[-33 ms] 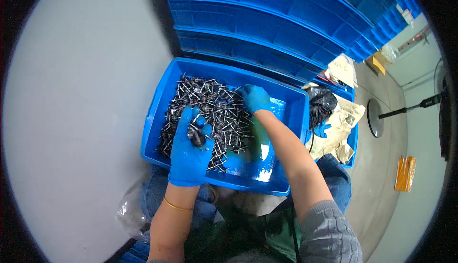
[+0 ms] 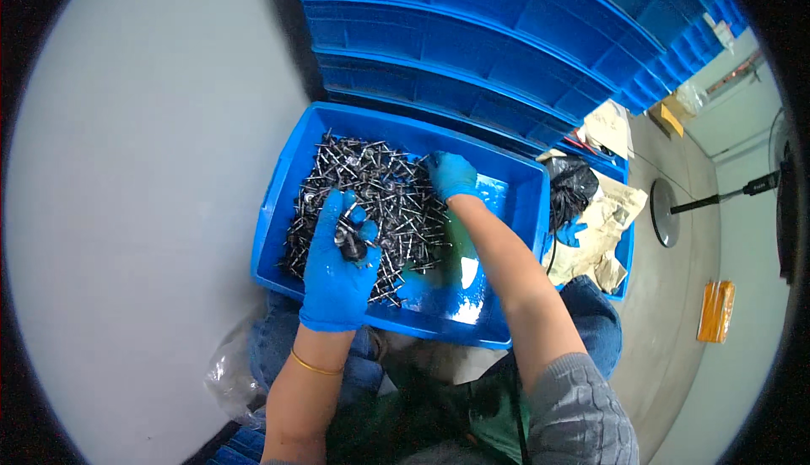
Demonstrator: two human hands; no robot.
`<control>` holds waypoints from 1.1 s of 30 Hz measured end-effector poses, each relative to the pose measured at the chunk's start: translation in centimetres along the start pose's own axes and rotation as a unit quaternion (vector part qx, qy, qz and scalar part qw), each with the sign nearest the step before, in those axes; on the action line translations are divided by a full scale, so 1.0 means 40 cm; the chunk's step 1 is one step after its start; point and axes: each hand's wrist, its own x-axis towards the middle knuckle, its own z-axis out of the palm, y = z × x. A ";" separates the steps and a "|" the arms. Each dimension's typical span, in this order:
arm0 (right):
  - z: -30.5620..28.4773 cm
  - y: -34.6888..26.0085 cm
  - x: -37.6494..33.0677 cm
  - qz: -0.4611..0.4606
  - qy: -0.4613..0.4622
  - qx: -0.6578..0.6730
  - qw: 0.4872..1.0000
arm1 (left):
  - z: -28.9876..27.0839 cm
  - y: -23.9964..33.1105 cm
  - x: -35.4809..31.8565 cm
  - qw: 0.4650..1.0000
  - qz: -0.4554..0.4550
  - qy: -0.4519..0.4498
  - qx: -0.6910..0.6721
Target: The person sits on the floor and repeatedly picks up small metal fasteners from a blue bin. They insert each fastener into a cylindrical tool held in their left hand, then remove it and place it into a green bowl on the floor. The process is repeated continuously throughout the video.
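Big blue bin (image 2: 278,212) sits on the person's lap, its left half heaped with dark metal screws (image 2: 380,199). Left hand (image 2: 337,267) cups a few screws in curled fingers; right hand (image 2: 451,176) digs in, fingers pinched narrow.

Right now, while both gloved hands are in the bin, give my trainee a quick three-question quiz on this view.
1. True or false: the left hand holds a small cluster of dark metal parts.
2. Where does the right hand reach?
A. into the black bag
B. the far edge of the pile of screws
C. the orange packet on the floor
3. Fill in: the bare, wet-looking floor of the blue bin lies on the person's ____ side.

Key: 1 true; 2 B; 3 right.
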 end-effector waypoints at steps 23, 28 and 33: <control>-0.298 0.026 -0.479 0.207 -0.283 0.881 0.318 | 0.032 -0.192 -0.073 0.925 -0.019 -0.098 0.367; -0.303 0.012 -0.480 0.188 -0.222 0.829 0.477 | 0.030 -0.225 -0.090 0.856 0.130 -0.136 0.482; -0.319 -0.003 -0.507 -0.003 0.009 0.629 0.777 | 0.025 -0.227 -0.077 0.926 0.062 -0.080 0.364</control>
